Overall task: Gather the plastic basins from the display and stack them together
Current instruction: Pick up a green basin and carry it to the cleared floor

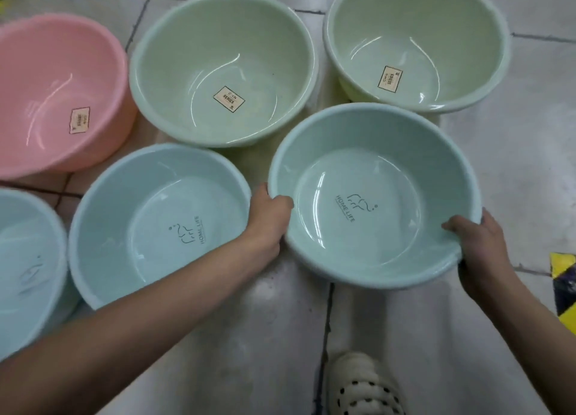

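You grip the teal basin (pixel 367 246) by its rim with 2 hands, left hand (pixel 269 219) and right hand (pixel 478 243) on opposite sides, thumbs hooked inside, fingers wrapped outside; the matching blue basin (pixel 103 243) sits just left of it, beside your left hand

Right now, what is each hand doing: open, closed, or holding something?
Left hand: grips the left rim of the rightmost blue basin.
Right hand: grips the right rim of the same basin.
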A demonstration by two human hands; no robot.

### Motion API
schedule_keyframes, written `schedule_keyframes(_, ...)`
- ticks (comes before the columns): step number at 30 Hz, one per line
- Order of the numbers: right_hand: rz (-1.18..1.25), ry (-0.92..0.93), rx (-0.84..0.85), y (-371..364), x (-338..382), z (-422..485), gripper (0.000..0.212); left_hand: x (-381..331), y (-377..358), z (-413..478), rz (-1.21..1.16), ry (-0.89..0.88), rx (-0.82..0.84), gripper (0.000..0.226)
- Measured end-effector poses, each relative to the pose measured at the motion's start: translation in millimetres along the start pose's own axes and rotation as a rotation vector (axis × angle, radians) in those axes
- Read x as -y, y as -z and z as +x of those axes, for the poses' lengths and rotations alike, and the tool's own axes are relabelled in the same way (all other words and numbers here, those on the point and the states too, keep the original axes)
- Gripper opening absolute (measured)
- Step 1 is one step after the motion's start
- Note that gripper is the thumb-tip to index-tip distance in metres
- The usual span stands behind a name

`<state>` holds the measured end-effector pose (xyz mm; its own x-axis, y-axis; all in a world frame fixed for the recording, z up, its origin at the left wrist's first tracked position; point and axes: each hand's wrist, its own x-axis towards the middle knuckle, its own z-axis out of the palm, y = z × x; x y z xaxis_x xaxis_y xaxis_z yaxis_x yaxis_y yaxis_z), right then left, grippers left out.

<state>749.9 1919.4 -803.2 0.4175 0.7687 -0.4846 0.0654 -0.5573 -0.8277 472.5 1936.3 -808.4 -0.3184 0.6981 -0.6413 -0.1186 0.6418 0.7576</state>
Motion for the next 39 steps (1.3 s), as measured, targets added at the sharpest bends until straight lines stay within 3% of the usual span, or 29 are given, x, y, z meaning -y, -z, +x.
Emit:
schedule_keyframes(5, -0.025, 0.116, 0.059, -17, 70, -32, 0.025, -41, 65, -38, -0.051, -0.070, 0.058, 0.037)
schedule_keyframes(10, -0.050, 0.242, 0.244, -87, 119, -89, 0.024, -68, 169, -76, -0.093, -0.158, -0.136, 0.038)
schedule_keyframes(13, -0.058, 0.273, 0.364, -143, 120, -124, 0.018, -58, 228, -92, -0.120, -0.190, -0.246, 0.034)
schedule_keyframes(18, -0.177, 0.288, 0.532, -218, 85, -150, 0.027, -15, 297, -94, -0.082, -0.185, -0.362, 0.033)
schedule_keyframes(23, -0.271, 0.282, 0.543, -238, 43, -156, 0.026, 23, 310, -85, -0.077, -0.126, -0.431, 0.050)
schedule_keyframes(27, -0.297, 0.266, 0.509, -237, 21, -150, 0.037, 41, 305, -71, -0.078, -0.094, -0.422, 0.045)
schedule_keyframes(32, -0.339, 0.218, 0.478, -232, 4, -139, 0.030, 57, 290, -61, -0.002, -0.136, -0.443, 0.042)
schedule_keyframes(39, -0.331, 0.127, 0.497, -234, -13, -133, 0.033, 82, 284, -58, 0.285, -0.223, -0.564, 0.033)
